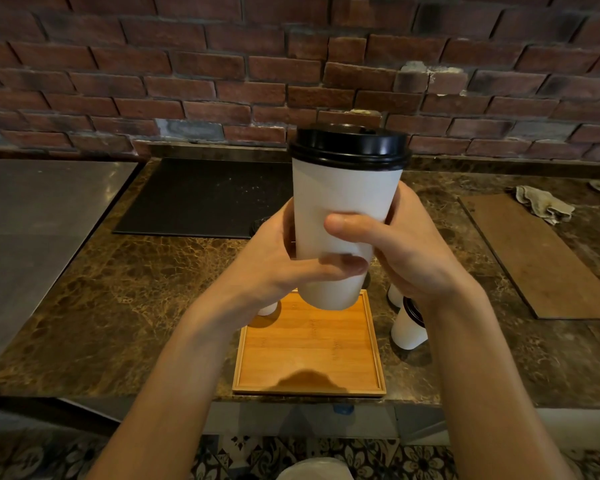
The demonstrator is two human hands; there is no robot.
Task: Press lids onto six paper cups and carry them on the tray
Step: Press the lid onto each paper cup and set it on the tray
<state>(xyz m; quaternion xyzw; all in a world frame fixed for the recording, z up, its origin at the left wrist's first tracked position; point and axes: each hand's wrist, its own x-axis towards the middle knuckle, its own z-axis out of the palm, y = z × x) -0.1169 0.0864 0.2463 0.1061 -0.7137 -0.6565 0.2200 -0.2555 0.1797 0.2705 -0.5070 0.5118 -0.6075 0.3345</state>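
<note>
Paper cup (343, 202), black lid (350, 145) on, held above the tray (309, 351) at the tabletop (146, 306) near edge, fingers (350, 227) of left hand (284, 271) and right hand (416, 254) wrapped round its wall; I judge lidding done, next lower it upright into a tray corner.

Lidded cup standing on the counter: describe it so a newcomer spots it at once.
On the brown marble counter, find the square wooden tray at the front edge. Just right of it stand two white cups; take the nearer cup, closest to that edge. Its black lid shows, while the cup behind it shows only white wall.
</note>
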